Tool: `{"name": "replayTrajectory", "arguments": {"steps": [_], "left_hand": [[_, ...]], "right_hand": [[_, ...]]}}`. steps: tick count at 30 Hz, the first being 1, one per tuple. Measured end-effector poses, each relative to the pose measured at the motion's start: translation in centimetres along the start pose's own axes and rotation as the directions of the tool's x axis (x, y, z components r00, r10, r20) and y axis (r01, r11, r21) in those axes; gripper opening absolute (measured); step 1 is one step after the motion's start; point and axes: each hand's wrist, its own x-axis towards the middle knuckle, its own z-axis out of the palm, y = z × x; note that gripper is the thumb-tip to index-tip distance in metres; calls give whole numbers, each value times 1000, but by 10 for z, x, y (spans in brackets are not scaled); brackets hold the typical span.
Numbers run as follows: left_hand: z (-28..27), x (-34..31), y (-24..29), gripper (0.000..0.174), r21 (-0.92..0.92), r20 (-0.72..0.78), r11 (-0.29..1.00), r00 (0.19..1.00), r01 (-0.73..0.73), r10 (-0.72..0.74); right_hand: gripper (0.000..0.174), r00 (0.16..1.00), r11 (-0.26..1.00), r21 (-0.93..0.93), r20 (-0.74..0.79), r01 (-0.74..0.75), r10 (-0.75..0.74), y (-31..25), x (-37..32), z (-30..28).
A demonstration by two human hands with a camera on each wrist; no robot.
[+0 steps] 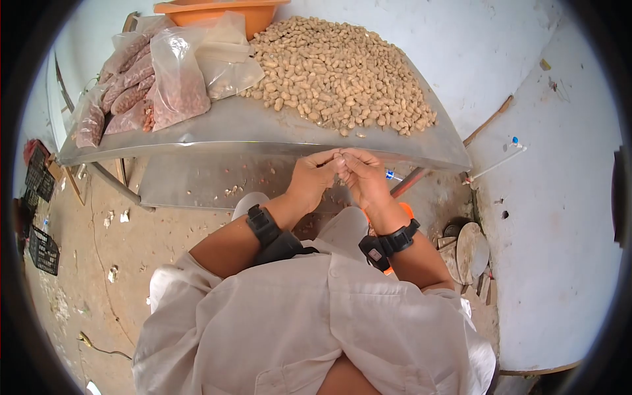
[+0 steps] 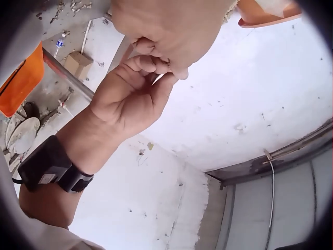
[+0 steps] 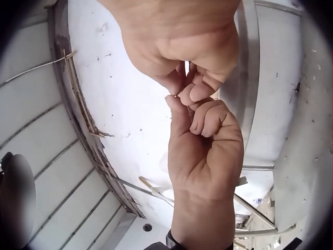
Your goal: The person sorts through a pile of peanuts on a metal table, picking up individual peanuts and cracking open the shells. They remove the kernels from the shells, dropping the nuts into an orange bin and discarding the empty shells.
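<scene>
Both hands meet fingertip to fingertip just in front of the near edge of the metal table (image 1: pixel 197 135). My left hand (image 1: pixel 311 181) and my right hand (image 1: pixel 366 181) have curled fingers, with thumbs and forefingers pinching together. At the touching fingertips shows only a speck of a small pale peanut-like thing (image 3: pixel 176 96); the fingers hide the rest, so I cannot tell its exact kind. In the left wrist view the right hand (image 2: pixel 130 99) lies palm-side to the camera below the left. Beyond the hands, a large heap of unshelled peanuts (image 1: pixel 336 72) covers the table's back.
Clear plastic bags of reddish shelled peanuts (image 1: pixel 178 85) lie at the table's left, near an orange basin (image 1: pixel 253 16). Bits of shell litter the lower shelf (image 1: pixel 197 181). Black crates (image 1: pixel 43 249) stand far left; a white wall (image 1: pixel 553 263) bounds the right side.
</scene>
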Motion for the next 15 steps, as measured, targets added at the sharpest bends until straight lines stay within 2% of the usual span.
{"name": "replayTrajectory", "arguments": {"steps": [3,6,7,8,9,10,12,15], "left_hand": [[-1,1,1,25,119,19,991,998,-55,53],[-3,2,1,20,253,111,962,991,-103,77],[-4,2,-1,18,293,151,949,986,-119,77],[-6,1,-7,17,402,160,901,982,-162,105],[-9,2,-17,17,504,171,839,976,-203,133],[-10,4,-23,17,599,186,764,970,-240,159],[-10,9,-31,17,493,130,846,979,-203,159],[-9,9,-29,17,381,57,913,989,-146,135]], "right_hand": [[10,999,999,2,36,38,-38,3,0,-2],[20,1000,997,-73,8,-16,17,3,1,-12],[23,992,926,-356,63,127,-112,3,1,-11],[27,964,757,-597,151,264,-217,3,1,-8],[31,920,509,-772,265,381,-288,4,2,-5],[33,912,421,-820,274,387,-305,6,3,-4],[36,895,235,-893,296,383,-334,12,8,-4],[39,912,301,-895,218,328,-346,11,11,5]]}}
